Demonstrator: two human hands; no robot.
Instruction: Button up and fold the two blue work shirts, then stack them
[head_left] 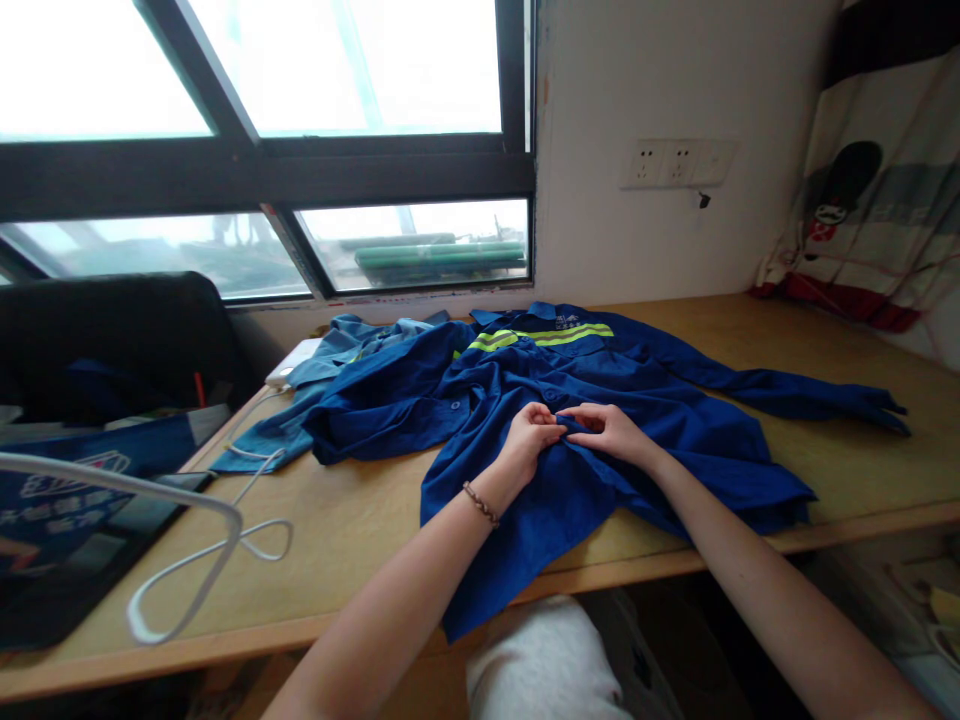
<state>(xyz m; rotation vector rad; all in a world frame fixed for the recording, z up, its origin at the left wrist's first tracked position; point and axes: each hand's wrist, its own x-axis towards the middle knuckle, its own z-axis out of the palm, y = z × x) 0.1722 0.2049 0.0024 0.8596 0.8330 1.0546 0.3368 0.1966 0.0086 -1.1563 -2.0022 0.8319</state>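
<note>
Toward the left edge of the tabletop (352, 550), a white cable (157, 590) is lying in loose loops and could be snagging a sleeve if the cloth were dragged that way. A light blue garment (259, 430) is resting partly under 1 sleeve of the dark blue jacket (705, 425), so a tug on either could be shifting both. The jacket is spreading across the middle of the tabletop, with 1 lower corner hanging over the front edge; that weight could be pulling fabric away should the hold slacken. The left hand (527, 437) is pinching a small fold, fingertips pressed together; the right hand (611, 435) is nipping the same spot, thumb and forefinger curving around a gap. Because the fingers are covering the fold, I cannot tell exactly what they are gripping; uneven pulling there could be bunching the cloth.
</note>
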